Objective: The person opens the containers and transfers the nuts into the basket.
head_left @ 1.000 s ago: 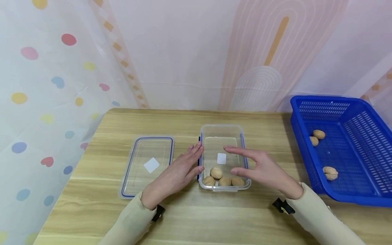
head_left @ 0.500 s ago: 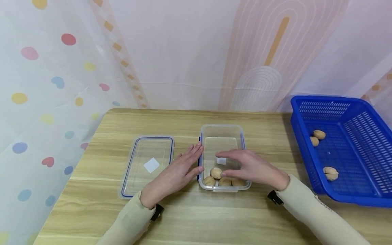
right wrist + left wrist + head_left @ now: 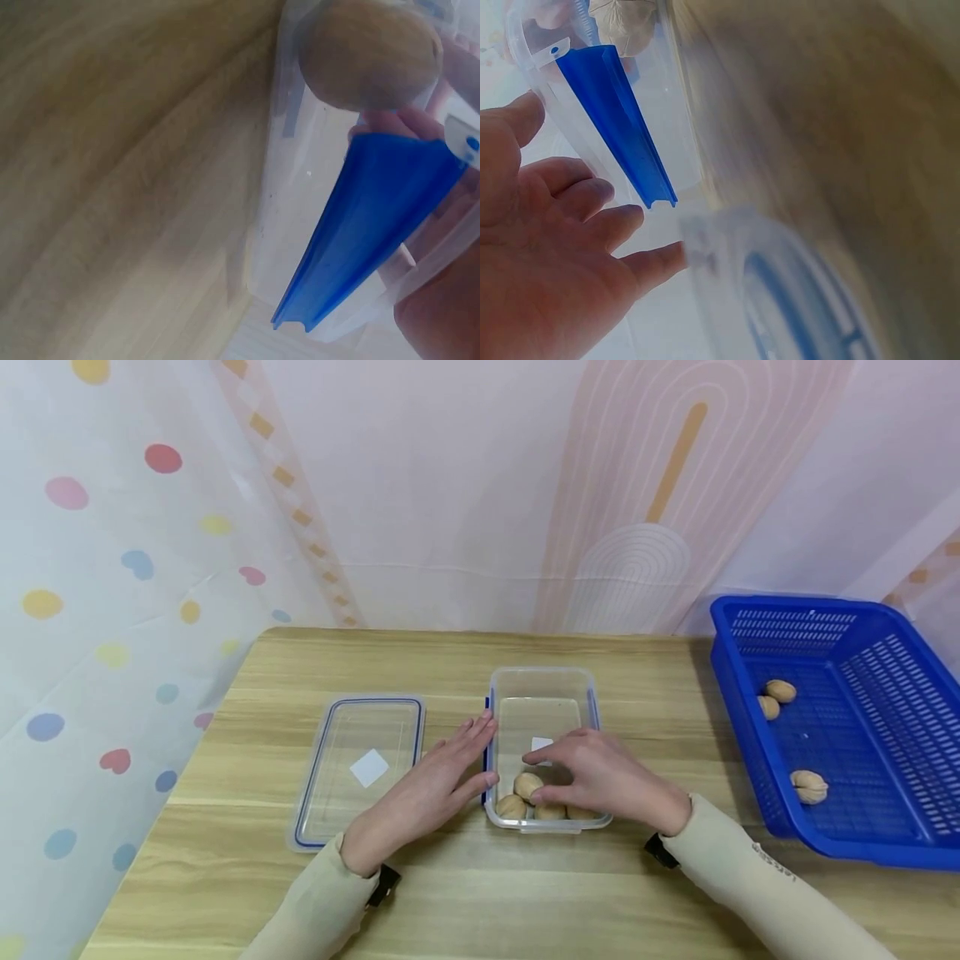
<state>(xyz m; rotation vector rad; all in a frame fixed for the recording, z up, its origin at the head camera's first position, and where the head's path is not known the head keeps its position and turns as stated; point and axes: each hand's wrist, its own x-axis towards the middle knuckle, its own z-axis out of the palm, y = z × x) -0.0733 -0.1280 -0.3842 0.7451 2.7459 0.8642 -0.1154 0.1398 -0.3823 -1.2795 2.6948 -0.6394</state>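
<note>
1. Head view gives me, from my distant seat, the main things: the clear box (image 3: 534,718) stands uncovered on the table (image 3: 480,893), and four walnuts (image 3: 512,808) are gathered at its near end. One of them lies just behind the row of the others.

2. The right hand (image 3: 600,777) is over the box, its thumb (image 3: 553,795) and fingers (image 3: 551,753) apart, beside this hindmost walnut. The thumb overlaps it in my view; whether they touch, I cannot tell.

3. The left hand (image 3: 427,797) lies along the left wall of the box, near the blue latch (image 3: 619,124), with its fingers almost straight and grasping nothing. To my judgement it steadies the box.

4. I judge that the step in hand is a reach to the walnuts inside the box. The next move would call for closing softly around one shell, without pushing its neighbours.

5. Three more walnuts (image 3: 810,787) sit in the blue basket (image 3: 855,727) at the right; the lid (image 3: 375,731) lies flat at the left.

6. One white sticker (image 3: 369,768) is on the lid, another white sticker (image 3: 541,744) on the box, partly hidden; I read no writing on them. The right sleeve (image 3: 765,887) bears small dark letters, too unclear to read.
</note>
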